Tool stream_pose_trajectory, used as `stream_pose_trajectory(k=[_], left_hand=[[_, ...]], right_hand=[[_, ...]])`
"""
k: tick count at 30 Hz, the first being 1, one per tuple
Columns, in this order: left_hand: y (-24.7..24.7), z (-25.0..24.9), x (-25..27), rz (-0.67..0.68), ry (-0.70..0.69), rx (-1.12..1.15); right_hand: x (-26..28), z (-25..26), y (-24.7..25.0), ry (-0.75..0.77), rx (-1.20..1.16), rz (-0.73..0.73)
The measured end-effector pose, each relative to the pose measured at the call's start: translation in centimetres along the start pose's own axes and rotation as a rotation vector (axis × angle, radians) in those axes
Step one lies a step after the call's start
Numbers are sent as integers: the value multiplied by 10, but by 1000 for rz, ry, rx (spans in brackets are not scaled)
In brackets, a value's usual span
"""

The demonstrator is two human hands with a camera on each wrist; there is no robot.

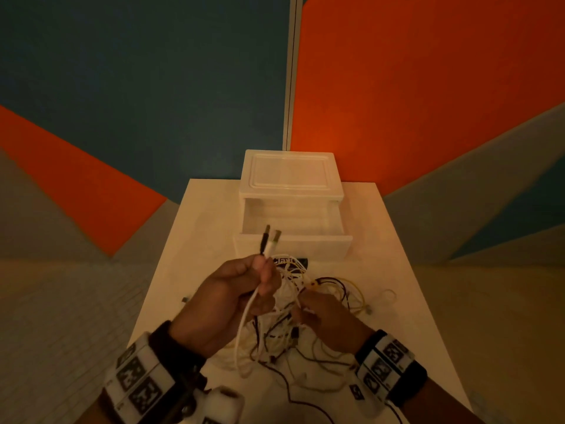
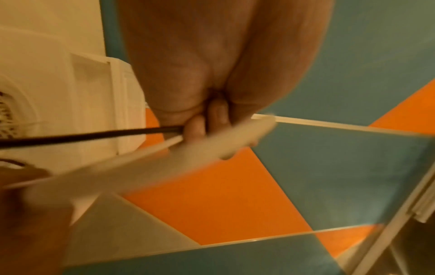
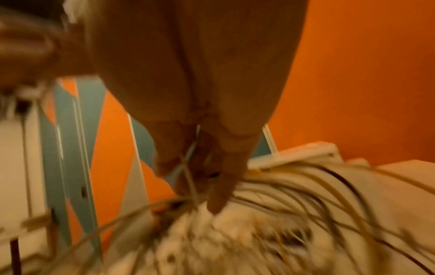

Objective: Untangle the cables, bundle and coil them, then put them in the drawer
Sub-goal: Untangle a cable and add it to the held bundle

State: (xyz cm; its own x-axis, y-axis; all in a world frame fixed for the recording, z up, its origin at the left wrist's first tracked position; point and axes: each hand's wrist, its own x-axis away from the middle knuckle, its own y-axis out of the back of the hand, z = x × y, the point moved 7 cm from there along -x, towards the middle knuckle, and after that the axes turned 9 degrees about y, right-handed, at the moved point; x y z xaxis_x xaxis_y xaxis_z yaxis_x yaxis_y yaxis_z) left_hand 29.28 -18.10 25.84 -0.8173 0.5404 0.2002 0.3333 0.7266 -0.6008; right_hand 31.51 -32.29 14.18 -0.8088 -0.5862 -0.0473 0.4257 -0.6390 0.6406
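A tangle of white, black and yellow cables (image 1: 305, 307) lies on the white table (image 1: 406, 301) in front of me. My left hand (image 1: 235, 298) is raised above it and grips a white cable (image 1: 244, 325) and a black cable (image 2: 82, 137), their two plug ends (image 1: 270, 240) sticking up. My right hand (image 1: 324, 313) reaches into the tangle (image 3: 270, 214) with its fingers (image 3: 226, 182) curled round thin strands. The white drawer unit (image 1: 290, 179) stands behind, its drawer (image 1: 293, 243) pulled open and empty.
A small dark label card (image 1: 290, 261) lies under the cables near the drawer front. A yellow cable loop (image 1: 356, 293) and a pale loop (image 1: 388, 296) spread to the right. Orange and teal wall panels (image 1: 428, 87) stand behind the narrow table.
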Motion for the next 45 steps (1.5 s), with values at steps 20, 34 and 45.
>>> stream_pose_trajectory(k=[20, 34, 45], left_hand=[[49, 17, 22, -295, -4, -575], [34, 15, -8, -286, -100, -407], [21, 9, -6, -100, -79, -56]], right_hand=[[1, 5, 69, -42, -108, -526], [-15, 61, 18, 155, 37, -95], [0, 34, -7, 71, 52, 37]])
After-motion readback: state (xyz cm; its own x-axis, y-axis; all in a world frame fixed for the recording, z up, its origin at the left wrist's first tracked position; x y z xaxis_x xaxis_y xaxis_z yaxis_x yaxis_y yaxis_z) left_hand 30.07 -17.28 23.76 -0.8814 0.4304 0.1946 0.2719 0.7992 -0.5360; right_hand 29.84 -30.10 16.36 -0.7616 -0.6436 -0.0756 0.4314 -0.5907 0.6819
